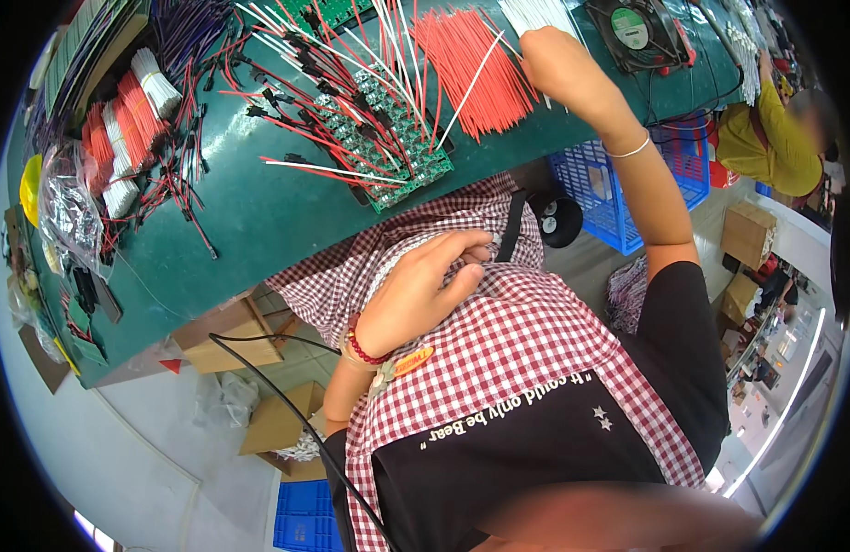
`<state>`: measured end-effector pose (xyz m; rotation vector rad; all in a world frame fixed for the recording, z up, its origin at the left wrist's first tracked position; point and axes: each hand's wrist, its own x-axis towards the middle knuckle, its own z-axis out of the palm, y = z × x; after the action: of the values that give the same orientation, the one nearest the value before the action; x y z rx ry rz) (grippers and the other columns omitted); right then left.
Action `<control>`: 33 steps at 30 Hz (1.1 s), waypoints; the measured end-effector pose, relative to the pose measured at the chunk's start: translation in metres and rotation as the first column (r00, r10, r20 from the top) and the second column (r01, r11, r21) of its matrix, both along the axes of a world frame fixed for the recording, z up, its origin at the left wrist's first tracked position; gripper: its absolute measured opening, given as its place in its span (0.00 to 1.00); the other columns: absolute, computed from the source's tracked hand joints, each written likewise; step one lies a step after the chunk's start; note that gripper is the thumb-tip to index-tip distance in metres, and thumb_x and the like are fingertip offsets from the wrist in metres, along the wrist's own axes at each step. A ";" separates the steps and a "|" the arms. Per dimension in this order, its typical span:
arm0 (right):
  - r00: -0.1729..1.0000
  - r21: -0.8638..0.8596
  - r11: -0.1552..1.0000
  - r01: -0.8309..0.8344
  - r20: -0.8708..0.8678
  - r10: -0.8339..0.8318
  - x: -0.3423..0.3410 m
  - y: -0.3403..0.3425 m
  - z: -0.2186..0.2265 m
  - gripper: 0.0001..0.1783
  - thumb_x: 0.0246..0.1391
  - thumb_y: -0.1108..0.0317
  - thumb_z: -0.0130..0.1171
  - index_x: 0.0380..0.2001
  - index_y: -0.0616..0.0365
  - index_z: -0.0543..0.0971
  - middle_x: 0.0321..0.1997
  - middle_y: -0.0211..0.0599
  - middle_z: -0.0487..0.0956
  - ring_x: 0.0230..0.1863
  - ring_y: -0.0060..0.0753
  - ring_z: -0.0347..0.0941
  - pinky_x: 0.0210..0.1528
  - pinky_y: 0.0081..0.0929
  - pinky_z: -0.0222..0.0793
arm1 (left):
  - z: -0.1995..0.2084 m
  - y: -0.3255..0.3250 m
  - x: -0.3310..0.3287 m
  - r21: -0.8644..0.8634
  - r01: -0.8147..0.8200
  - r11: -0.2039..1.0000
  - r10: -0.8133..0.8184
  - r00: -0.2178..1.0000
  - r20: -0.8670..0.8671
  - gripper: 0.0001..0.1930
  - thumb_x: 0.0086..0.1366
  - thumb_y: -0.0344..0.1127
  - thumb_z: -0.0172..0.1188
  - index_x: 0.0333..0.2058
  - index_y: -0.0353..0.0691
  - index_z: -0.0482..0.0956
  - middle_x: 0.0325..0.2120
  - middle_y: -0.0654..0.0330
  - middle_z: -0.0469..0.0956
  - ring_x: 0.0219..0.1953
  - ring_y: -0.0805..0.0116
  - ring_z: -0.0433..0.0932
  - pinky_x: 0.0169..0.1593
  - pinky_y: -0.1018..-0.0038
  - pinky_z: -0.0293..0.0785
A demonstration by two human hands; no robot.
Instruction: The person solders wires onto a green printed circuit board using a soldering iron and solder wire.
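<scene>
Holding the right hand [561, 69] at one o'clock, bent-fingered, over the white wires [531, 14] and just beside the red wires [464, 74] on the green desk [273, 212]; cannot tell whether pinching any, with fingertips hidden. Holding the left hand [420, 290] near the dial's centre, over the checked apron [503, 317], fingers loosely curled, thumb apart. Also showing circuit boards [402, 138] toward eleven o'clock and a black fan [632, 35] past one.

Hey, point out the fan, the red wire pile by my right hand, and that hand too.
Fan [630, 29], head view: its round hub.
Red wire pile [459, 69], head view: its middle.
Right hand [561, 70], head view: the back of it.
</scene>
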<state>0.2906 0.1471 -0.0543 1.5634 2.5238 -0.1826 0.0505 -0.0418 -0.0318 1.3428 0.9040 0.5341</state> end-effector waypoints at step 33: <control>0.217 -0.310 0.853 0.421 -0.878 -0.426 0.032 -0.059 -0.040 0.08 0.55 0.75 0.59 0.38 0.66 0.80 0.32 0.31 0.81 0.32 0.17 0.76 0.35 0.14 0.71 | -0.007 0.004 0.007 -0.003 -0.096 0.995 0.096 0.993 0.064 0.15 0.61 0.26 0.56 0.47 0.32 0.74 0.34 0.52 0.79 0.38 0.60 0.81 0.44 0.70 0.75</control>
<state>0.3227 0.0884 -0.0941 2.6847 2.5111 -1.6364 0.0577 -0.0375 -0.0386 1.2795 0.9191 0.6475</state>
